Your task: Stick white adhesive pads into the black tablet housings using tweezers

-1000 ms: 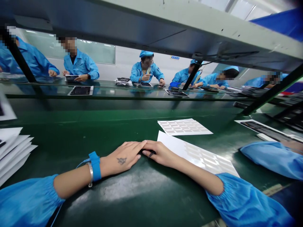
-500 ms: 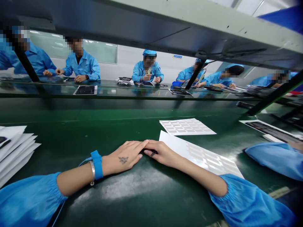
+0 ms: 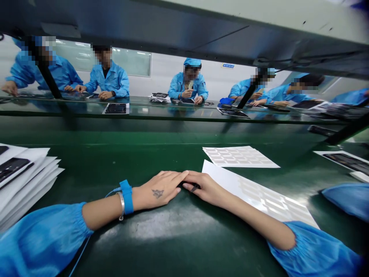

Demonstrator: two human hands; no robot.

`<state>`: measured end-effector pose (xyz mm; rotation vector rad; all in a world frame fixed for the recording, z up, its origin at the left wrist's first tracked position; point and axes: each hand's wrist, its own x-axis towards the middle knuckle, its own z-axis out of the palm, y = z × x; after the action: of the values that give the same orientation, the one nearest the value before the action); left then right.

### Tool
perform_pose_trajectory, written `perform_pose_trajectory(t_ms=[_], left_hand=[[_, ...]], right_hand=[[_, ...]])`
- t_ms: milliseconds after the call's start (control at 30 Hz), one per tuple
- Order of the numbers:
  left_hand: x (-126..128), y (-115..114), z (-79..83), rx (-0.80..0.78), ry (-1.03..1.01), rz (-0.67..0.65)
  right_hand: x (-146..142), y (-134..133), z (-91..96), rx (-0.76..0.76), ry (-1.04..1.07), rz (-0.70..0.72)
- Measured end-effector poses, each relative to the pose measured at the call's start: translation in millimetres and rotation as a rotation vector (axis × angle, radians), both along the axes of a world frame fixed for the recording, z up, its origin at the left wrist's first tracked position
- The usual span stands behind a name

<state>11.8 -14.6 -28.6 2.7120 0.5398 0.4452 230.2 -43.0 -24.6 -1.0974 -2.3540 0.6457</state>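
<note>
We look down on a green bench (image 3: 178, 234), our left hand (image 3: 157, 190) lying flat and empty, fingers together, their tips touching our right hand (image 3: 206, 188). The right fingers curl closed around a small dark tool (image 3: 195, 187), so mostly hidden that we cannot say what kind. Our right forearm rests across the edge of a white sheet (image 3: 259, 196) printed with rows of glossy patches; a second sheet (image 3: 239, 157) lies just beyond it. Both seem to carry full rows, though glare and distance keep us from saying whether any patches have gone. At left, a fanned stack of cards (image 3: 25, 177) shows dark panels and stands piled high. At far right, a dark panel (image 3: 347, 161) lies on its own card. A blue sleeve (image 3: 346, 200) is cut off by the frame's right edge, its owner unseen. Farther off, a co-worker (image 3: 188, 79) in a blue smock sits among others at their own panels, their work too distant to read.
</note>
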Motion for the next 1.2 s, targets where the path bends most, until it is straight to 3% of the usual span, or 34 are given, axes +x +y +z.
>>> perform_pose_trajectory(t_ms=[433,733,1000,1200], left_hand=[[2.2,-0.8,2.6,-0.018,0.058,0.068],[2.1,-1.9,5.3,0.06,0.077,0.101],[1.8,-2.0,5.7,0.105,0.087,0.047],[-0.3,-2.6,3.9,0.128,0.049,0.072]], right_hand=[[3.6,-0.4,-5.9,0.05,-0.132,-0.001],[2.8,-2.1,-6.5,0.068,-0.172,0.031],[-0.6,-5.6,-1.5,0.059,-0.171,0.095],[1.5,-3.9,-7.6,0.02,-0.073,0.058]])
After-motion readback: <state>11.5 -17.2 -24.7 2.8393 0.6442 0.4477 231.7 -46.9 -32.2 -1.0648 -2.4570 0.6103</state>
